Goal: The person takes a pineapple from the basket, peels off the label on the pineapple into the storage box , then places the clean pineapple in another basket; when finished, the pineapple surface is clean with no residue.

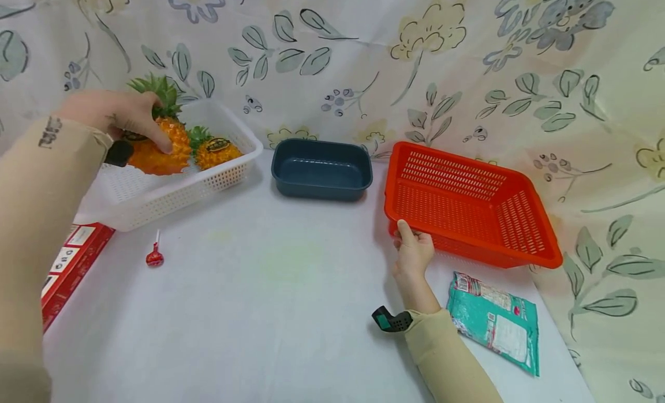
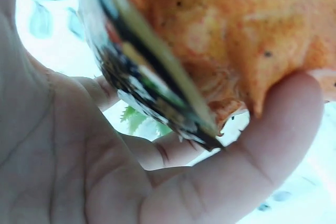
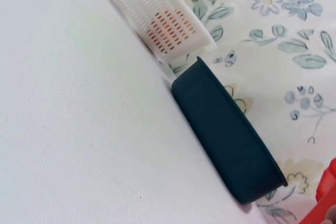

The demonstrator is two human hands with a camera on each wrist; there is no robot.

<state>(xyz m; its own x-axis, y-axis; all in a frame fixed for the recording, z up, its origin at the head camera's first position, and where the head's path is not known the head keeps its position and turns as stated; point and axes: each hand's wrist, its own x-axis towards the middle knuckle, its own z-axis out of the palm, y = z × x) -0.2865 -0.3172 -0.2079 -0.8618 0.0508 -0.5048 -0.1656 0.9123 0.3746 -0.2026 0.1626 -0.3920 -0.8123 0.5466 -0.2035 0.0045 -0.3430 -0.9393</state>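
Observation:
At the far left, my left hand (image 1: 132,117) grips an orange pineapple (image 1: 168,146) with a green crown, held over the white basket (image 1: 182,196). The left wrist view shows the fingers curled about the pineapple (image 2: 252,30) and a dark label on its side. A second, smaller pineapple (image 1: 218,155) lies inside the white basket. On the right, my right hand (image 1: 414,250) pinches the near left corner of the red basket (image 1: 467,244), thumb on top of the rim. In the right wrist view only a sliver of that hand shows, beside the red rim (image 3: 320,211).
A dark blue rectangular tray (image 1: 322,190) stands between the two baskets, against the flowered cloth. A red lollipop (image 1: 154,257) lies near the white basket. A red box (image 1: 73,270) sits at the left edge, a teal packet (image 1: 496,319) at the right.

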